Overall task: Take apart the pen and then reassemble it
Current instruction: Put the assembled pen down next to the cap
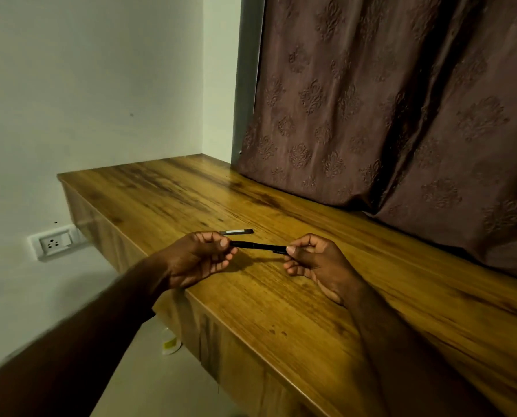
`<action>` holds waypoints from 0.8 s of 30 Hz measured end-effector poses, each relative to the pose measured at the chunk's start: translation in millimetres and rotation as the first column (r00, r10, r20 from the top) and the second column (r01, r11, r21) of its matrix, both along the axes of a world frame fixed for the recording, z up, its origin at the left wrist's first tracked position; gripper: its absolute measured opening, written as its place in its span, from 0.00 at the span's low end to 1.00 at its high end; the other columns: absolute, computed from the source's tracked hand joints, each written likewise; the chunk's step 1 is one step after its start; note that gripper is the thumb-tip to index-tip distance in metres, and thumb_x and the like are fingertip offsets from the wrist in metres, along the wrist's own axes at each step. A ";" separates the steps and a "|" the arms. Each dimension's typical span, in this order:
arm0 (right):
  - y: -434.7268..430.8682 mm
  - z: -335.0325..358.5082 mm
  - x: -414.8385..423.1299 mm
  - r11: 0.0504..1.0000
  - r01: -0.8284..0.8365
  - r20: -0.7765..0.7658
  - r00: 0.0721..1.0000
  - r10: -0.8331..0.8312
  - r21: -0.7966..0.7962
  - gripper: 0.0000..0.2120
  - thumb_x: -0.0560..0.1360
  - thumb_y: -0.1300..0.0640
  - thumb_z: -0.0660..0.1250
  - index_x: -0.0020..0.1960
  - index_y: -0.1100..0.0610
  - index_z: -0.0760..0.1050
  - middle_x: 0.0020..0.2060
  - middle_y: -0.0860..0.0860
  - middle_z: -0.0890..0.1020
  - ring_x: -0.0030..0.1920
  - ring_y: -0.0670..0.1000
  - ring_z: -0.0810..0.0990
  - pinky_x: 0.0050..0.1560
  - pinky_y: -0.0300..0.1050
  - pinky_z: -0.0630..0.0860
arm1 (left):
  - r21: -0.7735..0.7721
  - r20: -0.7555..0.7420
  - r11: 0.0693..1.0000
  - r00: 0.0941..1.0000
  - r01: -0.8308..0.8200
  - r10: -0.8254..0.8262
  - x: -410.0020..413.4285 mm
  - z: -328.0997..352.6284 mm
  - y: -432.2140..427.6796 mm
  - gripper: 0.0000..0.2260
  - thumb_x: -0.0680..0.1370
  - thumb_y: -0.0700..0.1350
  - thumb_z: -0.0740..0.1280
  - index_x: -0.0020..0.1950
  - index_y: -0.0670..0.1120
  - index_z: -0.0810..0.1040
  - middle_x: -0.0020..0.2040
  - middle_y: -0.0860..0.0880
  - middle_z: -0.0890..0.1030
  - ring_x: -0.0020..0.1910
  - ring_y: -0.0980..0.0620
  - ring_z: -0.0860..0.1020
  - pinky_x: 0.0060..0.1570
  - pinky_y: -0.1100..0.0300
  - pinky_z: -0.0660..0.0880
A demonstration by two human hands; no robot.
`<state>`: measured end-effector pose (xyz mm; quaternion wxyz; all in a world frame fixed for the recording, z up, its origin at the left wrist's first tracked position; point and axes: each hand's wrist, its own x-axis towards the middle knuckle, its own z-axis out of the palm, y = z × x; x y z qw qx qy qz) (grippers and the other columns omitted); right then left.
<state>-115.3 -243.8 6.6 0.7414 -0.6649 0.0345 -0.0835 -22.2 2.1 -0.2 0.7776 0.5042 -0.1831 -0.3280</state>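
The black pen (257,245) is held in the middle of the frame, a little above the wooden desk (281,311), and it is gripped at both ends. Its left end is pinched between the thumb and the curled fingers of the left hand (200,257), and its right end is pinched in the same way by the right hand (314,260). The long axis runs nearly level across the picture, a little lower toward the right, so it lies straight from one set of fingertips to the other. Neither hand is nearer, since both are already on it. Which end is the writing tip cannot be told.

Just above the pen, a short dark piece (236,232) lies flat on the desk, almost parallel to it. It is probably a part already taken off. The coming move is judged to be a twist or pull along the long axis.
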 end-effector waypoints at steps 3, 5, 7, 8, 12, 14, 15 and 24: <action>6.2 -3.4 6.2 0.980 0.044 0.043 0.998 -0.037 -0.196 0.04 0.73 0.68 0.70 0.45 0.62 0.76 0.32 0.58 0.80 0.28 0.49 0.77 0.29 0.40 0.75 | 0.037 0.091 0.985 0.983 -0.166 0.162 2.8 3.0 -2.8 0.07 0.74 0.37 0.68 0.37 0.41 0.82 0.35 0.45 0.83 0.33 0.53 0.80 0.34 0.65 0.78; 13.0 -5.1 11.4 0.953 0.068 0.060 0.997 -0.053 -0.296 0.05 0.73 0.68 0.70 0.46 0.63 0.75 0.30 0.55 0.78 0.26 0.46 0.75 0.27 0.38 0.72 | 0.127 0.315 0.946 0.917 -0.298 0.247 5.1 5.2 -0.2 0.07 0.77 0.34 0.66 0.39 0.39 0.79 0.32 0.47 0.81 0.32 0.53 0.77 0.32 0.66 0.77; 17.6 -7.1 17.4 0.929 0.089 0.071 0.995 -0.068 -0.360 0.07 0.73 0.69 0.69 0.49 0.64 0.74 0.31 0.54 0.78 0.26 0.44 0.75 0.26 0.36 0.71 | 0.253 0.553 0.874 0.803 -0.414 0.221 11.7 4.3 7.7 0.05 0.77 0.35 0.67 0.41 0.37 0.78 0.31 0.47 0.79 0.30 0.55 0.76 0.32 0.65 0.75; 18.3 -8.0 19.7 0.915 0.100 0.079 0.994 -0.075 -0.391 0.08 0.73 0.69 0.69 0.50 0.64 0.73 0.32 0.54 0.78 0.27 0.43 0.75 0.27 0.35 0.71 | 0.310 0.638 0.830 0.749 -0.464 0.181 15.7 3.2 11.5 0.05 0.77 0.36 0.68 0.42 0.38 0.79 0.32 0.47 0.79 0.30 0.55 0.76 0.33 0.63 0.75; 18.8 -11.5 32.5 0.816 0.174 0.102 0.985 -0.141 -0.552 0.06 0.73 0.64 0.71 0.48 0.58 0.77 0.38 0.54 0.80 0.36 0.48 0.77 0.37 0.43 0.75 | 0.399 0.763 0.727 0.642 -0.558 0.075 24.7 -6.9 13.4 0.05 0.78 0.40 0.68 0.42 0.42 0.78 0.33 0.48 0.79 0.32 0.52 0.77 0.34 0.58 0.74; 22.8 -10.6 41.0 0.778 0.190 0.103 0.982 -0.161 -0.598 0.05 0.73 0.62 0.71 0.48 0.56 0.78 0.37 0.52 0.80 0.37 0.47 0.76 0.40 0.45 0.74 | 0.366 0.826 0.676 0.558 -0.640 0.080 24.2 -12.7 7.2 0.03 0.76 0.40 0.70 0.43 0.43 0.77 0.36 0.49 0.79 0.36 0.55 0.79 0.36 0.62 0.76; 24.8 -9.5 45.0 0.783 0.190 0.103 0.982 -0.161 -0.593 0.05 0.73 0.62 0.71 0.48 0.56 0.79 0.36 0.51 0.79 0.37 0.47 0.76 0.40 0.43 0.73 | 0.340 0.842 0.657 0.529 -0.673 0.106 23.6 -14.6 4.1 0.04 0.75 0.39 0.71 0.46 0.43 0.77 0.39 0.49 0.80 0.38 0.57 0.81 0.38 0.62 0.77; 26.6 -12.8 63.7 0.651 0.151 0.110 0.989 -0.104 -0.744 0.04 0.72 0.60 0.73 0.46 0.55 0.81 0.39 0.49 0.78 0.40 0.47 0.74 0.40 0.40 0.70 | 0.394 0.912 0.470 0.399 -0.790 -0.093 45.3 -20.3 0.3 0.04 0.76 0.44 0.67 0.43 0.49 0.81 0.42 0.53 0.72 0.43 0.54 0.74 0.35 0.71 0.62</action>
